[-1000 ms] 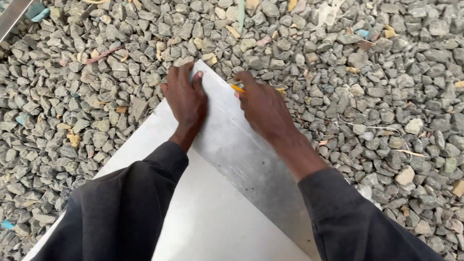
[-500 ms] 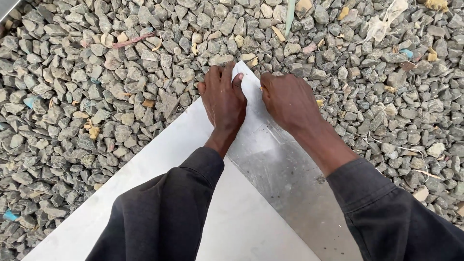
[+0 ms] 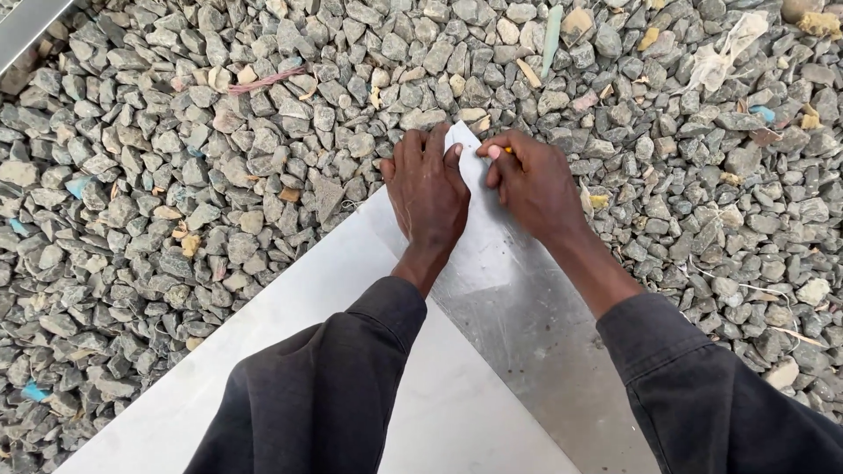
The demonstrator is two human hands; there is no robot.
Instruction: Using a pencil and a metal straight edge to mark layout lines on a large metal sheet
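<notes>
While pressed flat, fingers together, to pin the pale sheet (image 3: 290, 351) on the gravel (image 3: 158, 202), left hand (image 3: 428, 195) beside right hand (image 3: 536, 186), closed on a yellow pencil (image 3: 507, 150) just past the sheet's corner, apparently for marking.

A flat white sheet (image 3: 290, 351) with a dull grey metal sheet (image 3: 527, 325) overlapping its right side lies on gravel (image 3: 176, 175), its pointed corner farthest away.
</notes>
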